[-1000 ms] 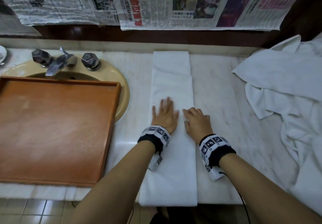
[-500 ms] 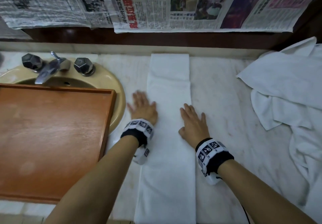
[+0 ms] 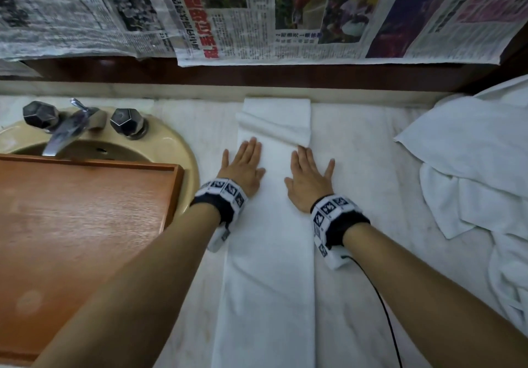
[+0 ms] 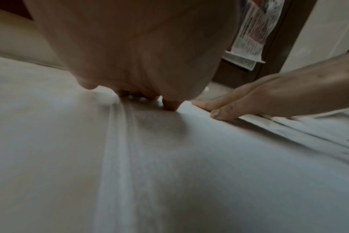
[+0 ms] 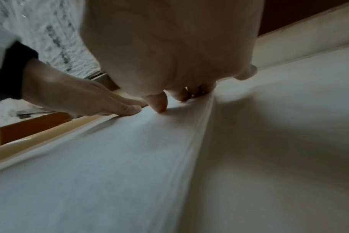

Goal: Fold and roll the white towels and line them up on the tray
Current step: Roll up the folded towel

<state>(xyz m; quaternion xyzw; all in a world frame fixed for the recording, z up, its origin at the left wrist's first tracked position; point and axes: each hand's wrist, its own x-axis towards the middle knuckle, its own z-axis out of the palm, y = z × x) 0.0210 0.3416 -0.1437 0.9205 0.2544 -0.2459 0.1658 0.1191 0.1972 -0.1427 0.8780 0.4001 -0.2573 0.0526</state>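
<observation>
Head view: long folded white towel (image 3: 268,253) runs down frame centre on the marble counter (image 3: 371,253), far end near the back wall, with a bunched ridge across it just above the fingertips. Left hand (image 3: 243,167) flat on the towel's left edge, fingers straight and close together, thumb out. Right hand (image 3: 310,176) flat on the right edge, fingers slightly spread, partly on the counter. Wooden tray (image 3: 85,224) at left of frame, sitting over the beige sink (image 3: 177,150); faucet (image 3: 71,127) upper left. Pile of loose white towels (image 3: 471,181) at right. Newspapers (image 3: 257,10) hang along the top.

Left wrist view only: towel layers stacked at the folded edge, left palm (image 4: 139,47) pressing down, right fingers (image 4: 219,107) at centre right touching the cloth.

Right wrist view only: right thumb tip on the towel (image 5: 110,165), the other fingertips at its right edge, left hand (image 5: 86,97) flat at centre left, tray corner (image 5: 34,126) lower left. Blurry.
</observation>
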